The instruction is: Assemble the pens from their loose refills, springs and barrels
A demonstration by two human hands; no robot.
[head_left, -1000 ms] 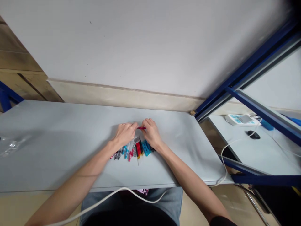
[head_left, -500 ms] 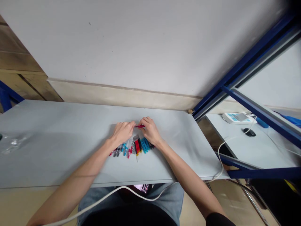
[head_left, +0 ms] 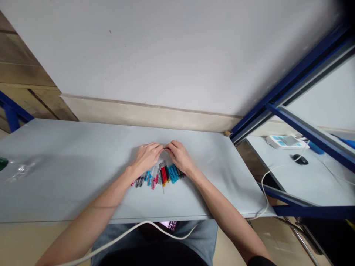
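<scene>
My left hand (head_left: 147, 155) and my right hand (head_left: 179, 156) meet above the table, fingers pinched together. A slim pen part (head_left: 165, 148) spans the small gap between the fingertips, mostly covered by them; only a dark bit shows. Just below the hands lies a row of loose pen pieces. Red refills (head_left: 163, 174) with metallic tips and yellowish ends are in the middle, beside a few black ones. Blue pen pieces (head_left: 173, 173) lie to their right, partly under my right wrist. Clear barrels (head_left: 153, 171) and pink, blue and dark pieces spread to the left.
The grey table (head_left: 69, 177) runs along a white wall. A crumpled clear plastic bag (head_left: 20, 170) lies at its left end. A white cable (head_left: 146, 222) crosses over my lap. Beyond the blue frame (head_left: 249, 118), a second table holds a black mouse (head_left: 300, 159) and a white device (head_left: 287, 142).
My hands have drawn closer together, and the red pen part seen between them is now mostly hidden by fingers. The whole view has shifted slightly.
</scene>
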